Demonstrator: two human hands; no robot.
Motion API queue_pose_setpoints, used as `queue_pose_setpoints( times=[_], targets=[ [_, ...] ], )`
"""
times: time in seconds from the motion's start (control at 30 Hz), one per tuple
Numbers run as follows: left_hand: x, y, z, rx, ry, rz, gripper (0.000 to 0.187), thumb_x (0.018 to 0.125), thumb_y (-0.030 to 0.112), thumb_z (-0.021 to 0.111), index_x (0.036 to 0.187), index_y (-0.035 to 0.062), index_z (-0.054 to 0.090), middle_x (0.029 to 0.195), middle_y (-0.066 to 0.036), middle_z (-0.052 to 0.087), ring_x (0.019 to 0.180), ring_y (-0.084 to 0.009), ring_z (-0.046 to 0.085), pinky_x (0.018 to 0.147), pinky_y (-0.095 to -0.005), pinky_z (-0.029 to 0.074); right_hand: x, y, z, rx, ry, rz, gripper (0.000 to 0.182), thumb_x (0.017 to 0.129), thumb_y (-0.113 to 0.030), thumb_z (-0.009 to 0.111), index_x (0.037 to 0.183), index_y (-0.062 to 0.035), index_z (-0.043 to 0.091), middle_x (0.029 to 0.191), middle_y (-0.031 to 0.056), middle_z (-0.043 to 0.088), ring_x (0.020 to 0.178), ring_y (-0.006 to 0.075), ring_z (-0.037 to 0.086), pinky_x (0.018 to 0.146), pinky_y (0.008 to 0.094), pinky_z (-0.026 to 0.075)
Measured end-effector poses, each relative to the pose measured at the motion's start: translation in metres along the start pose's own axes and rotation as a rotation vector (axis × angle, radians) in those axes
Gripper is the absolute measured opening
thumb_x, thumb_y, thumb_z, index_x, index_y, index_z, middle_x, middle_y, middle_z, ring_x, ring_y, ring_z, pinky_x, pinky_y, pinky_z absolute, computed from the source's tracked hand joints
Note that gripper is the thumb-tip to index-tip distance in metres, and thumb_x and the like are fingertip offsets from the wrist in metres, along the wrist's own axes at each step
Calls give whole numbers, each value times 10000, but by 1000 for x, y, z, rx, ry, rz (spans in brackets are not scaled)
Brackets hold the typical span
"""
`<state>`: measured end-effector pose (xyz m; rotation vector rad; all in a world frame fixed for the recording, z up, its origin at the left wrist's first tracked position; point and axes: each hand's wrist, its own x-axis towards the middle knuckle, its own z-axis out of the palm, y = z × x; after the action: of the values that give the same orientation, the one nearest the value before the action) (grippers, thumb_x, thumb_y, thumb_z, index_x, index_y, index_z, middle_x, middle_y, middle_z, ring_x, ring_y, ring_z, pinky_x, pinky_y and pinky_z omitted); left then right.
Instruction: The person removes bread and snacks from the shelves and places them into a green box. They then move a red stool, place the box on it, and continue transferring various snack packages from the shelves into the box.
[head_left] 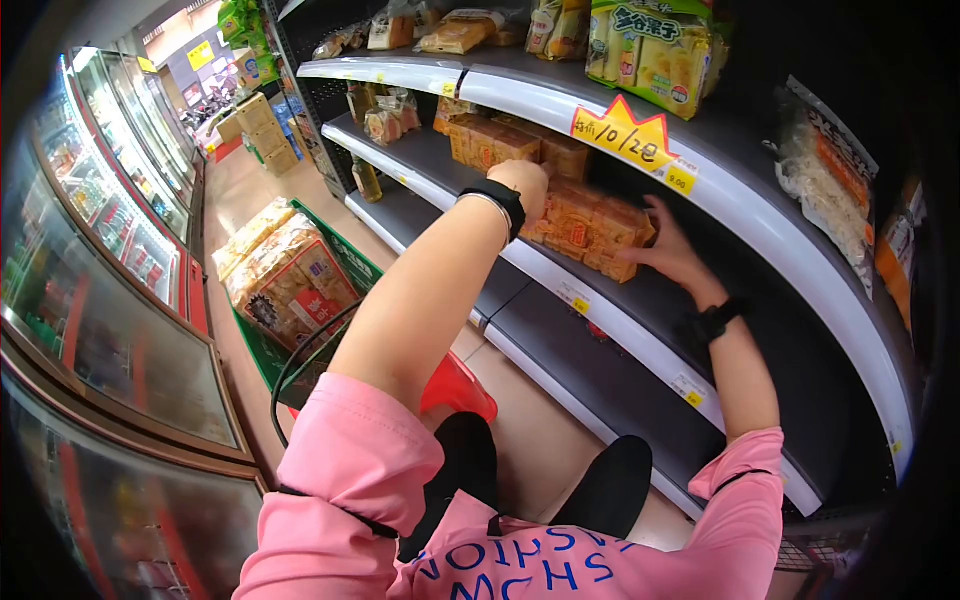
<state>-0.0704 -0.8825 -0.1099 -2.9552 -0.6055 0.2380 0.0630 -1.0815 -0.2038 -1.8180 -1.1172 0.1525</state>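
Green basket [352, 262] of bagged snacks [285, 275], glass-door coolers [100, 260], yellow price star [622, 133], red stool [458, 386]

Glossy plastic-wrapped bread packs [590, 225] on a smooth matt shelf [640, 300].

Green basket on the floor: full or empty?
Full. The green basket is piled above its rim with bagged bread packs; both hands are on the shelf's orange packs.
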Motion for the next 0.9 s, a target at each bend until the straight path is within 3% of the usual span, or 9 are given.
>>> queue_pose_setpoints(
  times=[0.1, 0.17, 0.27, 0.4, 0.47, 0.57, 0.7, 0.77, 0.9],
  targets=[
    [15, 2, 22, -31, 209, 83, 447, 597, 194, 789, 1007, 78, 653, 1037, -129, 635, 965, -287, 609, 788, -384, 500, 10, 21, 17, 279, 1, 19, 790, 567, -118, 828, 1211, 22, 393, 1193, 133, 502, 1097, 191, 486, 927, 286, 405],
    [24, 4, 24, -112, -25, 151, 846, 598, 170, 745, 1340, 126, 341, 1050, -189, 610, 993, -343, 574, 816, -404, 480, 11, 15, 25, 328, 20, 103, 700, 579, -69, 814, 1167, 6, 444, 1118, 97, 544, 1055, 183, 516, 904, 277, 418],
    [20, 3, 22, -41, 2, 160, 781, 615, 196, 731, 1309, 78, 392, 1068, -191, 603, 997, -326, 579, 807, -404, 484, 7, 14, 30, 157, 129, -40, 576, 584, -83, 810, 1066, 7, 508, 1024, 76, 599, 943, 155, 574, 831, 261, 458],
    [9, -6, 12, -67, 162, 252, 917, 511, 229, 830, 1298, 72, 386, 1072, -175, 600, 1002, -335, 573, 827, -415, 474, -22, -44, 32, 126, 231, -249, 531, 607, -52, 796, 1055, 0, 516, 993, 69, 603, 905, 136, 576, 806, 266, 467],
    [-38, 1, -19, 9, 143, 252, 863, 472, 260, 848, 1203, 60, 435, 1097, -167, 574, 1039, -357, 542, 827, -445, 463, -36, -77, 32, 199, 244, -303, 537, 624, -51, 792, 1073, 12, 504, 992, 65, 595, 920, 124, 566, 817, 264, 461],
    [-67, -19, -29, 7, 514, 542, 649, 552, 201, 776, 1108, 65, 469, 967, -142, 596, 938, -331, 576, 784, -442, 465, -50, -110, 24, 212, 282, -366, 555, 653, 24, 747, 1137, 22, 476, 1059, 84, 568, 984, 139, 551, 857, 271, 449],
    [-145, -43, -54, -95, 653, 637, 587, 590, 170, 743, 1092, 65, 457, 918, -155, 586, 894, -345, 570, 745, -409, 466, -68, -166, 21, 109, 349, -452, 622, 640, 44, 745, 1189, 22, 454, 1116, 97, 545, 1042, 156, 532, 903, 284, 432],
    [-184, -56, -64, -115, 647, 535, 623, 582, 177, 761, 1111, 62, 450, 948, -159, 590, 888, -357, 570, 743, -400, 469, -63, -185, 20, 169, 347, -654, 661, 635, 31, 750, 1215, 19, 433, 1154, 111, 524, 1082, 171, 511, 918, 296, 425],
    [-228, -92, -63, -158, 775, 486, 673, 582, 274, 780, 1124, 44, 454, 928, -164, 599, 863, -332, 592, 756, -382, 474, -47, -238, 15, 168, 207, -810, 733, 677, -26, 732, 1303, 14, 353, 1223, 123, 492, 1125, 203, 499, 947, 324, 415]
  ],
)
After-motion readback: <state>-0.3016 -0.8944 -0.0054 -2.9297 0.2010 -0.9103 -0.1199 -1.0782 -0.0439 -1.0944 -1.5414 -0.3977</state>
